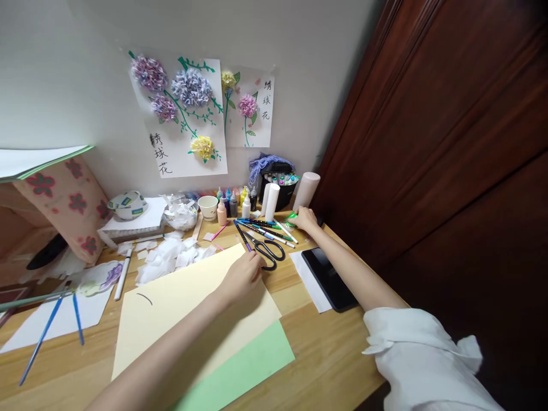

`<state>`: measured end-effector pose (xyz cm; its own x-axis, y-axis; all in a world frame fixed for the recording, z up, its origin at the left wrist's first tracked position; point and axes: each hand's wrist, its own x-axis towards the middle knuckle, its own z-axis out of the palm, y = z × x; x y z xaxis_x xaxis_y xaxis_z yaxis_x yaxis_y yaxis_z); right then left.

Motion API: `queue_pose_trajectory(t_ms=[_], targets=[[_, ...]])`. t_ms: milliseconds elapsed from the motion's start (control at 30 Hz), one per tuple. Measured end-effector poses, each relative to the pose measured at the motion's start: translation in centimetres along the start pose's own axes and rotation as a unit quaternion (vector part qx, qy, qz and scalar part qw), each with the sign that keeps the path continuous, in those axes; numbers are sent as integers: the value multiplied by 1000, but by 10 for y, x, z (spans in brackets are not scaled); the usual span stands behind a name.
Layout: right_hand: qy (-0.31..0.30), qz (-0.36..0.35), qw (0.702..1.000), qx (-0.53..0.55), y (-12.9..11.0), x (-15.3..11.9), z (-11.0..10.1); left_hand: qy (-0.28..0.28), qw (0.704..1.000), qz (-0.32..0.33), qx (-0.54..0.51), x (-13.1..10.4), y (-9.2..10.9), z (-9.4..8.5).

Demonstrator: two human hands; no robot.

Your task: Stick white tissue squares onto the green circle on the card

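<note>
My left hand [242,278] rests over the upper right of a cream sheet of paper [180,308]. Its fingers are closed around the near end of a dark, purple-marked pen [242,235], which points away from me. Black-handled scissors [274,249] lie just beyond these fingers. A short dark curved line shows on the cream sheet, and a green sheet [252,365] sticks out beneath it. My right hand [306,220] reaches to the table's back right, fingers curled at a small bright green object [292,217] whose kind I cannot make out.
Several pens [269,228] lie beside white rolls [272,201] and paint bottles [221,212]. A black phone [329,279] sits under my right forearm. Torn white tissue [171,257], a paper cup [208,208] and blue brushes [41,339] are leftward. Flower pictures [184,125] hang behind.
</note>
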<state>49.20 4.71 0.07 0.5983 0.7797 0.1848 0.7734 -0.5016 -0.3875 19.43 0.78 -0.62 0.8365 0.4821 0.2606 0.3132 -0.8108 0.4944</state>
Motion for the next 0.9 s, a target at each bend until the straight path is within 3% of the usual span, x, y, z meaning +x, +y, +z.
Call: queue_pose_trajectory(t_ms=[167, 200, 233, 300, 367, 500, 700, 900], targets=[[61, -6, 994, 90, -10, -28, -14, 47, 992, -96, -74, -20, 11, -3], [70, -8, 990, 124, -16, -40, -16, 55, 985, -120, -107, -24, 12, -5], [74, -9, 970, 230, -23, -54, -15, 64, 977, -142, -145, -28, 13, -7], [0, -25, 914, 406, -39, -86, -10, 92, 951, -175, -236, -33, 12, -10], [-57, -55, 869, 489, -57, -119, -2, 132, 912, -205, -329, -37, 7, -9], [-107, -54, 837, 533, -85, -168, 15, 186, 842, -228, -453, -42, -7, -1], [-117, -13, 807, 578, -94, -188, 21, 217, 806, -221, -504, -47, -14, 5], [-137, 11, 782, 608, -87, -192, 35, 217, 795, -230, -517, -46, -11, 4]])
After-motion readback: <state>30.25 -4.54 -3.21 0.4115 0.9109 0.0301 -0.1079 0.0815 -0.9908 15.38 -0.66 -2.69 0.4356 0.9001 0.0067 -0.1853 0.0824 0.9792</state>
